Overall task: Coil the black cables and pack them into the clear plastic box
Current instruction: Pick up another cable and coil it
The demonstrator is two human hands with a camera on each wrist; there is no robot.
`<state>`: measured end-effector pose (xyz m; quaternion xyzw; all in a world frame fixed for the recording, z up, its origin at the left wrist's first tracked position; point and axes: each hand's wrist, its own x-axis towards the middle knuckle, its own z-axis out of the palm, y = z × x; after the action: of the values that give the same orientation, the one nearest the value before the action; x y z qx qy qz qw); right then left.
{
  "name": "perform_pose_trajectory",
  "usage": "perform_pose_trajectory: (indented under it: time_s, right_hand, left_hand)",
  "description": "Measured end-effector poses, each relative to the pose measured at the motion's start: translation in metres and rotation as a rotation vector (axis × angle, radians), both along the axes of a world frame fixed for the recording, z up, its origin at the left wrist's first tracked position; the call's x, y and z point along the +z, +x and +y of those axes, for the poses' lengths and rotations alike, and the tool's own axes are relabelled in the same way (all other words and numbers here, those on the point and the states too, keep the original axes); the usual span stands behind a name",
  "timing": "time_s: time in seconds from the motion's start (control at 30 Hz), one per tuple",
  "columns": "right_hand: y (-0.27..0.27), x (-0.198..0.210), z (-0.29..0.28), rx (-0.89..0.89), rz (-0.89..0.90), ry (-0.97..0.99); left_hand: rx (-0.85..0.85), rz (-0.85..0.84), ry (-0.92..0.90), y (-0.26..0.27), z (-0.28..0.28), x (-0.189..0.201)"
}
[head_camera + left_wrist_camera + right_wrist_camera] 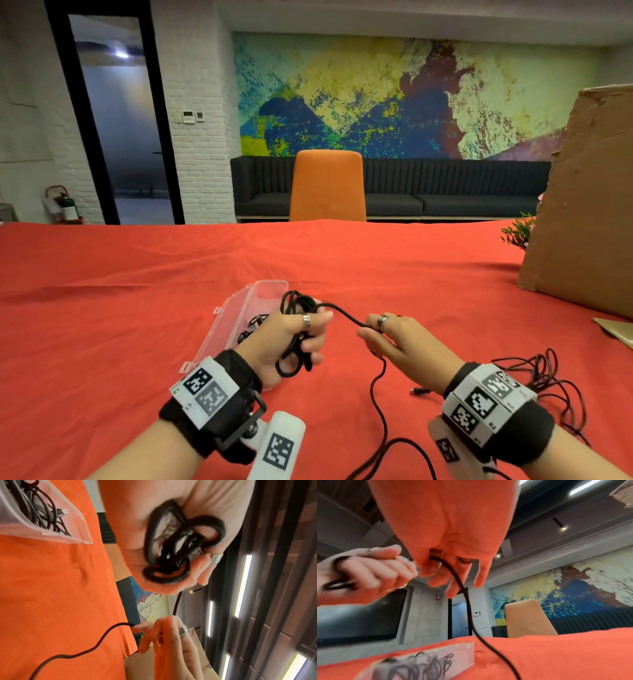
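My left hand (308, 339) grips a bundle of coiled black cable (297, 305) just above the red tablecloth; the loops fill its palm (171, 545). From the coil a free length of the same cable (376, 404) runs right through my right hand (371, 330), which pinches it between thumb and fingers (436, 563), then trails down over the cloth toward me. The clear plastic box (239, 305) lies open just behind the left hand, with coiled black cables (42, 507) inside it.
A loose tangle of thin black cables (544, 377) lies on the cloth beside my right wrist, and a small plug (419, 391) sits near it. A large cardboard box (589, 205) stands at the right. An orange chair (327, 185) faces the table's far edge.
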<state>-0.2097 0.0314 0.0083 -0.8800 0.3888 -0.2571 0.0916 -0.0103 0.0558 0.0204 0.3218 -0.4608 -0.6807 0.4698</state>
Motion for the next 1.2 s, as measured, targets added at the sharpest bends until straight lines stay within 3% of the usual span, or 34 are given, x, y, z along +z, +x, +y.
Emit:
perform_pose_trajectory:
  time_s: [0.17, 0.3, 0.37, 0.43, 0.5, 0.63, 0.73, 0.93, 1.07, 1.2]
  right_hand:
    - [0.024, -0.004, 0.027, 0.047, 0.107, -0.125]
    - [0.043, -0.005, 0.036, -0.090, 0.288, -0.240]
    - [0.044, -0.001, 0.037, -0.126, 0.271, -0.228]
    - [0.042, -0.003, 0.036, -0.020, 0.189, -0.264]
    - [0.032, -0.006, 0.030, 0.057, 0.164, -0.136]
    - [0.003, -0.007, 0.010, 0.036, 0.002, 0.131]
    - [-0.003, 0.000, 0.004, -0.007, -0.052, 0.089]
    - [0.013, 0.020, 0.001, -0.208, 0.021, -0.053]
    - [0.011, 0.022, 0.004, -0.289, 0.078, -0.064]
    - [0.000, 0.015, 0.006, -0.137, -0.050, 0.040]
  left_hand:
    - [0.235, 0.191, -0.060, -0.019, -0.009, 0.000]
    - [0.208, 0.124, -0.112, -0.031, -0.006, 0.002]
    - [0.205, 0.121, -0.109, -0.029, -0.005, 0.002]
    - [0.249, 0.155, -0.104, -0.024, -0.005, 0.003]
    - [0.284, 0.208, -0.099, -0.017, -0.006, 0.006]
    - [0.168, 0.220, -0.059, 0.000, -0.005, 0.013]
    - [0.094, 0.034, -0.113, 0.001, -0.004, 0.010]
    - [-0.113, -0.070, -0.045, -0.009, 0.000, 0.006]
    - [0.005, -0.142, -0.074, -0.005, -0.002, 0.005]
    - [0.300, -0.033, -0.153, -0.003, -0.010, 0.003]
